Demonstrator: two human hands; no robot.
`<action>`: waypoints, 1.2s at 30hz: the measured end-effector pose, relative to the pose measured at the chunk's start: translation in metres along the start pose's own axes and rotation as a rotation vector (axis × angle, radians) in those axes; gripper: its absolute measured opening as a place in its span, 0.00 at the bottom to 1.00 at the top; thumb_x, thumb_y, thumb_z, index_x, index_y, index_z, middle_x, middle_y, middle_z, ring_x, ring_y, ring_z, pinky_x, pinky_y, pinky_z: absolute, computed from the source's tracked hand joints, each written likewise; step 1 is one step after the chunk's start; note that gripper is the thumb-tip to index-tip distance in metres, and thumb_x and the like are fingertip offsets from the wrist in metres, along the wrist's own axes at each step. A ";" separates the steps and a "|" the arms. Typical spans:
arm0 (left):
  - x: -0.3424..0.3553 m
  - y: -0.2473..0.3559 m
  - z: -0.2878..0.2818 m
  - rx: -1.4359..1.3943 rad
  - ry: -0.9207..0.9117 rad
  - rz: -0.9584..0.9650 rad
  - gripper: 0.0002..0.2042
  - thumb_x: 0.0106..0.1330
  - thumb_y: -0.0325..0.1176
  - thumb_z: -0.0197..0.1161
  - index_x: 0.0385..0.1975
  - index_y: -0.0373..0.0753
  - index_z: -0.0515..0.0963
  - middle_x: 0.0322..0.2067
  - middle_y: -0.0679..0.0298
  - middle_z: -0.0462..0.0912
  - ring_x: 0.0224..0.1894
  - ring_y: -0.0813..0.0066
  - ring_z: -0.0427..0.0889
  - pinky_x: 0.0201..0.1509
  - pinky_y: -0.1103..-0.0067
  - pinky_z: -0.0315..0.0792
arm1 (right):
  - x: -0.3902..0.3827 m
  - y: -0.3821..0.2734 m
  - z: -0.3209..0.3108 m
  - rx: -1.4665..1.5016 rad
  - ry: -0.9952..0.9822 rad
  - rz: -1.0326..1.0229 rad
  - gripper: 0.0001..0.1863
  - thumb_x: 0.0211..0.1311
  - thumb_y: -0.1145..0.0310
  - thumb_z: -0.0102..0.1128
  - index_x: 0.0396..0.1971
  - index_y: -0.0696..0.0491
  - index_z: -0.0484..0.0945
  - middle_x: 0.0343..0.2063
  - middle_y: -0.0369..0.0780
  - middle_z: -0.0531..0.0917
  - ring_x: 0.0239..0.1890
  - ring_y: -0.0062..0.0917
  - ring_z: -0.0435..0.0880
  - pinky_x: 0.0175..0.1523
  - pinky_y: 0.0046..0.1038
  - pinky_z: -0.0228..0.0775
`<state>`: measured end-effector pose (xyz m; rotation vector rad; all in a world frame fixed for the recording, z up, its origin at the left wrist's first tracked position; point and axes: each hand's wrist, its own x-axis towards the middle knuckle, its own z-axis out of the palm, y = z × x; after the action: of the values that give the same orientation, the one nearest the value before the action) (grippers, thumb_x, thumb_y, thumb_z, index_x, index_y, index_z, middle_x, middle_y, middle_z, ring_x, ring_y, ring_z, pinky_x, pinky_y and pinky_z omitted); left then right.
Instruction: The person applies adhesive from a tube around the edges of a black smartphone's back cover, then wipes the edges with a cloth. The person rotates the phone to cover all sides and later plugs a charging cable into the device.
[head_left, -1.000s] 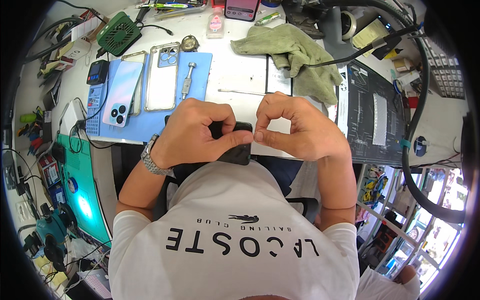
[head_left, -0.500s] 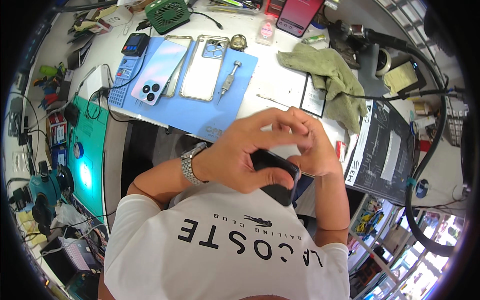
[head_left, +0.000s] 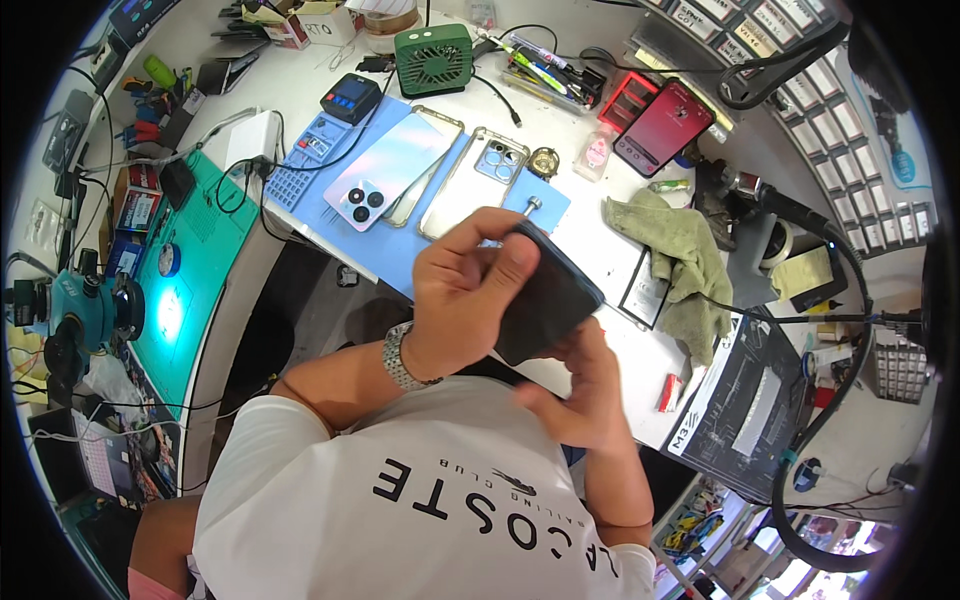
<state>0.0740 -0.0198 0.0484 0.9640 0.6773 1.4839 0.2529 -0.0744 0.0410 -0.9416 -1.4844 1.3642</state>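
Note:
A dark smartphone (head_left: pixel 552 298) is tilted in front of my chest, its black face turned up towards me. My left hand (head_left: pixel 468 285) grips its left side, thumb on the face and fingers behind. Beside the lower right edge is my right hand (head_left: pixel 585 390), slightly blurred. Its thumb stands away from the phone, while the fingertips reach behind that edge and are partly hidden. Beyond the phone, the tip of a metal screwdriver (head_left: pixel 533 205) shows on the blue mat (head_left: pixel 385 240). A clear phone case (head_left: pixel 465 185) and a pearly phone (head_left: pixel 385 175) lie left of it.
At the back stand a green fan (head_left: pixel 433 60), a small bottle (head_left: pixel 594 153) and a red-screened phone (head_left: pixel 665 125). An olive cloth (head_left: pixel 675 250) lies to the right, near a black mat (head_left: pixel 735 400). A microscope (head_left: pixel 90 300) stands over the green mat (head_left: pixel 190 260) at the left.
The dark phone has risen away from my chest, with more of its face showing. My right hand has dropped lower and its thumb has spread away. The view has shifted.

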 end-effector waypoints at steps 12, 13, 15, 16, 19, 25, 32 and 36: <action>-0.024 0.013 -0.140 0.439 0.340 0.431 0.27 0.87 0.48 0.34 0.36 0.33 0.76 0.32 0.57 0.77 0.29 0.72 0.74 0.39 0.75 0.72 | -0.003 0.012 0.012 0.095 0.212 -0.097 0.22 0.67 0.89 0.63 0.58 0.61 0.68 0.50 0.42 0.84 0.53 0.24 0.84 0.57 0.27 0.77; -0.031 0.020 -0.161 0.499 0.369 0.423 0.25 0.85 0.42 0.37 0.29 0.34 0.73 0.27 0.58 0.74 0.26 0.73 0.71 0.33 0.78 0.69 | -0.003 0.006 0.012 0.182 0.273 -0.134 0.25 0.65 0.90 0.63 0.60 0.62 0.68 0.54 0.44 0.81 0.57 0.25 0.82 0.61 0.27 0.75; -0.048 0.022 -0.212 0.700 0.366 0.260 0.24 0.82 0.40 0.40 0.23 0.35 0.72 0.22 0.61 0.72 0.21 0.74 0.68 0.28 0.79 0.66 | -0.023 0.006 0.002 0.184 0.340 -0.120 0.33 0.65 0.90 0.64 0.68 0.65 0.63 0.60 0.45 0.77 0.62 0.27 0.78 0.66 0.28 0.70; -0.060 0.019 -0.243 0.841 0.336 0.138 0.23 0.79 0.39 0.42 0.22 0.35 0.73 0.21 0.61 0.74 0.20 0.74 0.68 0.27 0.80 0.66 | -0.024 0.004 0.001 0.133 0.410 -0.152 0.35 0.65 0.88 0.65 0.70 0.65 0.62 0.60 0.45 0.77 0.62 0.27 0.78 0.67 0.28 0.69; -0.072 0.004 -0.288 1.263 0.091 -0.391 0.15 0.72 0.32 0.50 0.24 0.36 0.78 0.25 0.57 0.82 0.18 0.67 0.79 0.27 0.75 0.72 | -0.033 0.011 -0.003 0.020 0.576 -0.232 0.40 0.65 0.83 0.69 0.74 0.65 0.59 0.66 0.49 0.76 0.64 0.32 0.80 0.69 0.33 0.72; -0.121 -0.138 -0.371 1.905 -0.348 -0.360 0.21 0.67 0.35 0.59 0.59 0.34 0.78 0.36 0.47 0.88 0.42 0.52 0.89 0.53 0.60 0.81 | -0.034 0.009 -0.011 0.064 0.531 -0.229 0.40 0.65 0.83 0.69 0.74 0.67 0.58 0.64 0.50 0.78 0.63 0.33 0.82 0.70 0.34 0.73; -0.104 -0.184 -0.399 2.024 -0.753 -0.592 0.21 0.65 0.33 0.59 0.58 0.35 0.78 0.38 0.46 0.88 0.43 0.49 0.88 0.53 0.59 0.81 | -0.030 0.000 -0.008 0.061 0.389 -0.136 0.40 0.65 0.86 0.67 0.74 0.63 0.57 0.62 0.44 0.78 0.62 0.29 0.80 0.68 0.32 0.72; -0.081 -0.177 -0.405 1.986 -0.953 -0.699 0.21 0.64 0.32 0.59 0.58 0.36 0.79 0.40 0.45 0.88 0.44 0.47 0.88 0.53 0.58 0.81 | -0.030 0.000 -0.005 0.100 0.450 -0.133 0.31 0.67 0.88 0.64 0.67 0.62 0.65 0.54 0.42 0.81 0.55 0.21 0.81 0.63 0.25 0.72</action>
<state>-0.1887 -0.0272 -0.3159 2.2001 1.4315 -0.8099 0.2673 -0.1012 0.0375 -0.9897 -1.1052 1.0357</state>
